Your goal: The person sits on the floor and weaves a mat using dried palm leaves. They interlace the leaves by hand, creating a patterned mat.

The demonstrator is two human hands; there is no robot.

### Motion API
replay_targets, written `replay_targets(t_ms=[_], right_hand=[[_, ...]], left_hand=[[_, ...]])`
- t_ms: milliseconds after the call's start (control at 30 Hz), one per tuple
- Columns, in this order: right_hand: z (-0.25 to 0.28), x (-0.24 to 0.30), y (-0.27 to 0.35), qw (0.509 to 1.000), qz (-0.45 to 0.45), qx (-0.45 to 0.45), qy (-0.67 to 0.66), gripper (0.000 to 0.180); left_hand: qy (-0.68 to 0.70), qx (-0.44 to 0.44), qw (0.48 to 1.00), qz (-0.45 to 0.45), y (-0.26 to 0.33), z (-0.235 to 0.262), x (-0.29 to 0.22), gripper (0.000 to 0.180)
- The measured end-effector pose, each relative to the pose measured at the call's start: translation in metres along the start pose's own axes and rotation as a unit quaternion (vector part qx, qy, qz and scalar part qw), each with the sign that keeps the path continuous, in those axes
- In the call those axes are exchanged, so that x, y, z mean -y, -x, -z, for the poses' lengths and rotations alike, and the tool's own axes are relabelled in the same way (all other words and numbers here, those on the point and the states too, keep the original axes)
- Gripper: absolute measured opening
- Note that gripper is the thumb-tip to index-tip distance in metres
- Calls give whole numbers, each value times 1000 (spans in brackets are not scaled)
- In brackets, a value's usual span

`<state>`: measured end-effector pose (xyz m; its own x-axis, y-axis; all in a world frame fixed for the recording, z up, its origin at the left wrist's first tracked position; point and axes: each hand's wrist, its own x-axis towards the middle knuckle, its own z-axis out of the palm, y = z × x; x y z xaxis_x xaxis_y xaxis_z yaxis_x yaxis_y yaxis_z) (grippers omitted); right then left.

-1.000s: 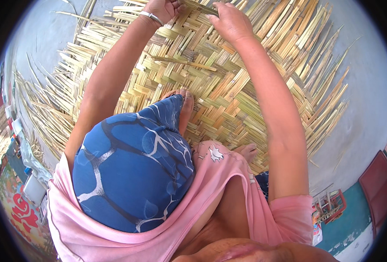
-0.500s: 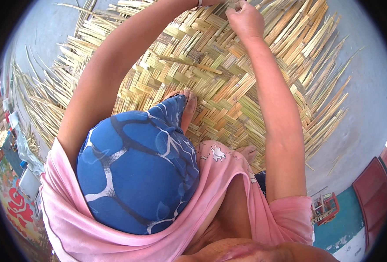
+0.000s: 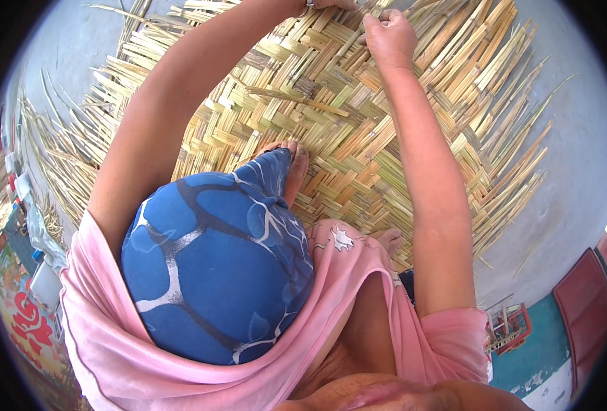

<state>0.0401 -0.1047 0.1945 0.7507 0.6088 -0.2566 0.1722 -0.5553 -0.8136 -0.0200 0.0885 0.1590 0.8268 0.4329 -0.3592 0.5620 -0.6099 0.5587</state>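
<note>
The left hand [image 3: 331, 4], bangle at the wrist, is mostly cut off at the top edge, so its grip cannot be told. Beneath both arms lies the woven mat [image 3: 331, 137] of pale yellow-green flat strips, loose ends fanning outward over grey ground [image 3: 577, 157]. The right hand [image 3: 389, 34] is closed, pinching a strip [image 3: 379, 8] at the mat's far edge.

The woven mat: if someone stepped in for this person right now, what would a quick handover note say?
Right hand: fingers curled shut, pinching a strip at the far part of the woven mat.
Left hand: mostly cut off by the top edge of the picture, a bracelet at the wrist; it rests on the same far part, grip unclear.
Mat: lies on the grey floor; the person sits on it, a bare foot on the weave.
Done: the middle is tightly woven.
Left: loose strip ends stick out unwoven along the right and left edges.
</note>
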Motion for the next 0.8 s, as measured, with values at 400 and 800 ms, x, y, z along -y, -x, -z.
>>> replay_targets(t_ms=[400,800], right_hand=[[-19,-10,-6,974,165,8,153,32],[-11,-28,1,995,77,-4,-70,18]], left_hand=[[488,107,866,15,52,10,9,24],[283,-218,931,82,69,-16,1,30]])
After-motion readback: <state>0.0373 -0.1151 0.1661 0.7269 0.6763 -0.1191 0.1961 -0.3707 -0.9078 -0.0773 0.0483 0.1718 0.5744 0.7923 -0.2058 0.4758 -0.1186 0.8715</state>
